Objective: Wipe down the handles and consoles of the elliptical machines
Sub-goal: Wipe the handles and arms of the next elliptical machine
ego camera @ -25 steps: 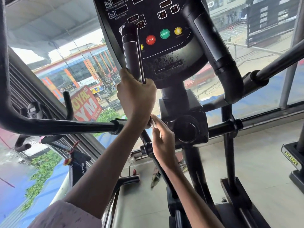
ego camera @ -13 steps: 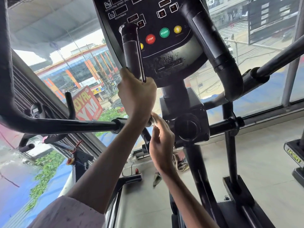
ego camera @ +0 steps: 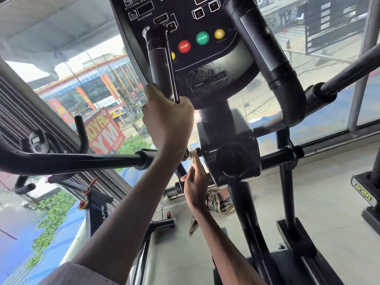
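Gripping the upright handle point(ego camera: 161, 64) at centre frame, the left hand point(ego camera: 167, 118) is clamped around it below the console point(ego camera: 205, 58); the right hand point(ego camera: 195, 182) is reaching, fingers relaxed, beside the pivot housing point(ego camera: 232, 153).

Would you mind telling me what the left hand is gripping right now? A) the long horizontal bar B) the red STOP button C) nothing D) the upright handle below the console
D: the left hand is wrapped round the base of the upright handle, just below the console.
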